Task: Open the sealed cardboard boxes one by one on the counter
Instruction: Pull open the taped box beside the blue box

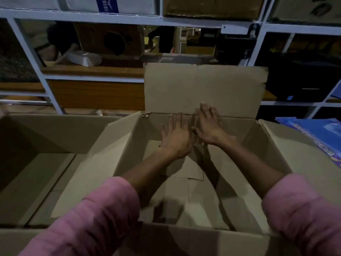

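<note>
At the far left of the frame sits a second cardboard box (46, 163), already open, its inside dim and its flaps spread. Its right flap leans against the box I am working in. Above it, in the upper left, a white metal shelf rack (29, 47) holds more cartons, and a small white box (84, 58) lies on a wooden shelf behind it.

My left sleeve (88, 218), pink and puffy, comes in from the lower left, with the bare forearm reaching forward into the open box (267, 154) in the middle of the frame. My left hand (176, 137) is flat, palm down, fingers spread apart and gripping nothing, pressed toward the far inside wall of the box. Just beside it, my right hand (208, 126) lies the same way, fingers apart, its fingertips reaching up to the fold where the back flap (203, 85) stands upright. The thumbs nearly meet; whether they touch I cannot tell in this poor light.

The box bottom (175, 191) shows a seam running under my arms, crossed by their shadows. The box's right flap (295, 163) hangs outward, and my right sleeve (302, 215) crosses the near rim at the lower right. At the right edge of the frame a blue printed package (321, 135) lies beside the box.
</note>
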Available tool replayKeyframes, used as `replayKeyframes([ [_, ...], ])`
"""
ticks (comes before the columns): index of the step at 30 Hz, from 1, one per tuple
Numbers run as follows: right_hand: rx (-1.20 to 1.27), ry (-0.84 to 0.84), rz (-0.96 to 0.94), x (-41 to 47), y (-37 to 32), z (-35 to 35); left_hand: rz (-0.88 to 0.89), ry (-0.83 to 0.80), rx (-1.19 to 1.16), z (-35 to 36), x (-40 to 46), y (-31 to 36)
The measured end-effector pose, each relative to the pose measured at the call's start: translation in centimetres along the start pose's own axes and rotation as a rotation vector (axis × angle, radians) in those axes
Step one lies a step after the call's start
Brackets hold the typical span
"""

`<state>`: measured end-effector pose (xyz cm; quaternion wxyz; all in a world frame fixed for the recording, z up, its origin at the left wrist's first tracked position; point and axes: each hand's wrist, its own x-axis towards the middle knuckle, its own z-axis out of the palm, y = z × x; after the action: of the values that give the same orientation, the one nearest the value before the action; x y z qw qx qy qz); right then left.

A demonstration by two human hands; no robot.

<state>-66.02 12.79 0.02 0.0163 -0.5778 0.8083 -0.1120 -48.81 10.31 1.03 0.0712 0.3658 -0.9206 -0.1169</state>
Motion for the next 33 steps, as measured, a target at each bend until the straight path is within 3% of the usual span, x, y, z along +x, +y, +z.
replayKeyframes([
  [4,-0.071,-0.024,0.007,1.8,1.0,1.2,-0.041,0.001,0.070,0.8,1.0,-1.1],
  [9,-0.154,0.198,-0.017,1.7,0.4,0.5,-0.057,0.024,0.111,2.3,1.0,-2.5],
  [11,-0.147,0.208,-0.024,1.6,0.2,0.1,-0.058,0.025,0.122,2.5,0.8,-2.7],
  [17,-0.029,0.025,0.015,-1.2,-0.9,-1.3,-0.038,0.055,0.097,1.6,-0.8,-2.2],
  [26,-0.026,-0.229,-0.014,-12.5,-5.5,-4.9,0.009,0.127,0.078,-1.0,-9.6,-2.2],
  [33,0.154,0.057,0.103,-25.0,-8.1,-5.0,0.169,0.397,-0.080,-1.1,-19.8,-3.8],
])
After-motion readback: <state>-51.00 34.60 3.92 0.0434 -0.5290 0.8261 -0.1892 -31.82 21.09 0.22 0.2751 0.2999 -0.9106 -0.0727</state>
